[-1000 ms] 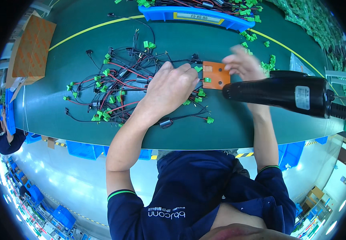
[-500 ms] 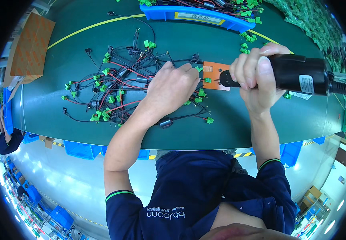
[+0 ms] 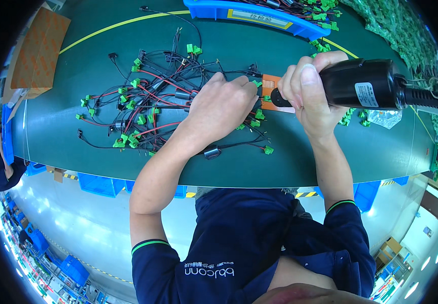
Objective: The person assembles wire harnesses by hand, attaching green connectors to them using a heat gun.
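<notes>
My left hand (image 3: 224, 101) curls over wires (image 3: 172, 105), grip hidden; my right hand (image 3: 312, 93) wraps the black tool (image 3: 343, 87) — tip beside the green plug (image 3: 266, 99) at the left edge of the orange block (image 3: 269, 80) — likely pressing, calling for steadiness.

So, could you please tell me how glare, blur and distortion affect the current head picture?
Head view: white glare patches on the floor; the near edge of the green table bows from the fisheye, and the corners go black; the left hand and right hand, the latter gripping a black tool, show no obvious motion blur.
</notes>
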Motion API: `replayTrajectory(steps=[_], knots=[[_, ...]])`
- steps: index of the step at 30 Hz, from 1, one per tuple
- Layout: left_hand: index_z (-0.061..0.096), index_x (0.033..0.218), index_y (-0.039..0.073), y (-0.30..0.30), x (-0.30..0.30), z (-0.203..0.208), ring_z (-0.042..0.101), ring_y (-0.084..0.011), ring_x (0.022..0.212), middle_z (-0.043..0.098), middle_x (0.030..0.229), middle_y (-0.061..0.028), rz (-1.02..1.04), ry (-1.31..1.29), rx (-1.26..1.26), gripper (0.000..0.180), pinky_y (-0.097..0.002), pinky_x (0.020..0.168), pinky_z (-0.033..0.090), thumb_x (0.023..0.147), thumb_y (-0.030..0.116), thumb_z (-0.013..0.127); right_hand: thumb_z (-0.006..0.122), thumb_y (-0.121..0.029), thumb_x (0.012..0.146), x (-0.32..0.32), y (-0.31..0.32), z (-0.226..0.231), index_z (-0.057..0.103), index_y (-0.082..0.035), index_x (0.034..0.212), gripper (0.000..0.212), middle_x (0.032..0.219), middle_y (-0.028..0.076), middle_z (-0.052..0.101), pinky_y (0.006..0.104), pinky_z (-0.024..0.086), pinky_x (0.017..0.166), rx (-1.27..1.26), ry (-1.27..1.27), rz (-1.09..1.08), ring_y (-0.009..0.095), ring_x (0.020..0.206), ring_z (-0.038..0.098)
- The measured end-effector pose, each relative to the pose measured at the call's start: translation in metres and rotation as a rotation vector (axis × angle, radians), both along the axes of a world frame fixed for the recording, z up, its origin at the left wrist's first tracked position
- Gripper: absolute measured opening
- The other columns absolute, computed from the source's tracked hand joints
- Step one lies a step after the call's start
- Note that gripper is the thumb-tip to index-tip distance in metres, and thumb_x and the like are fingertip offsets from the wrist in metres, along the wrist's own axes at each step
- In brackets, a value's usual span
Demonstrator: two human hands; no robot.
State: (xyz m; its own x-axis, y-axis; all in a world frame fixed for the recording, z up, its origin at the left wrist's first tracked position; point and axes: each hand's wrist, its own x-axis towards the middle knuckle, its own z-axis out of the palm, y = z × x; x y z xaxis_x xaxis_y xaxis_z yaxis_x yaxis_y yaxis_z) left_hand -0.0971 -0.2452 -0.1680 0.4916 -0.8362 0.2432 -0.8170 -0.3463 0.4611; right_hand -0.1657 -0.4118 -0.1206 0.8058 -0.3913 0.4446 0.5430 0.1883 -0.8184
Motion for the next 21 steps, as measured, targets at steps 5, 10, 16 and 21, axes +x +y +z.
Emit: replayTrajectory(steps=[5,10,16,21], knots=[[0.069,0.088,0.006,0.001,-0.001,0.0,0.06,-0.0354,0.071,0.064,0.084,-0.0099,0.005,0.0,0.003,0.014,-0.0441,0.072,0.047,0.094,0.019,0.071,0.076,0.008,0.087,-0.003,-0.003,-0.002,0.061,0.0,0.098,0.02,0.075,0.005,0.064,0.0256,0.05,0.053,-0.049,0.047,-0.033,0.01,0.057,0.061],[0.069,0.09,0.006,-0.001,0.0,0.001,0.06,-0.0357,0.072,0.065,0.085,-0.0099,-0.007,0.0,0.035,0.015,-0.0444,0.072,0.047,0.094,0.02,0.07,0.051,0.004,0.104,0.0,-0.01,-0.003,0.049,-0.006,0.116,0.016,0.064,0.003,0.044,0.0312,0.037,0.047,-0.405,-0.011,0.009,0.009,0.048,0.037],[0.07,0.091,0.006,0.0,-0.001,0.002,0.06,-0.0365,0.072,0.066,0.087,-0.0103,0.012,0.008,0.016,0.015,-0.0454,0.073,0.048,0.095,0.02,0.069,0.064,0.011,0.095,-0.001,-0.008,0.002,0.053,-0.001,0.12,0.03,0.069,0.002,0.054,0.0281,0.04,0.042,-0.011,-0.085,-0.009,0.008,0.047,0.047],[0.07,0.092,0.006,-0.001,0.0,0.004,0.059,-0.0369,0.072,0.067,0.087,-0.01,0.009,0.012,0.012,0.014,-0.0455,0.072,0.048,0.094,0.02,0.07,0.064,0.01,0.096,0.002,-0.008,-0.002,0.052,-0.002,0.119,0.029,0.069,0.002,0.054,0.0283,0.041,0.043,-0.025,-0.07,-0.008,0.008,0.048,0.048]])
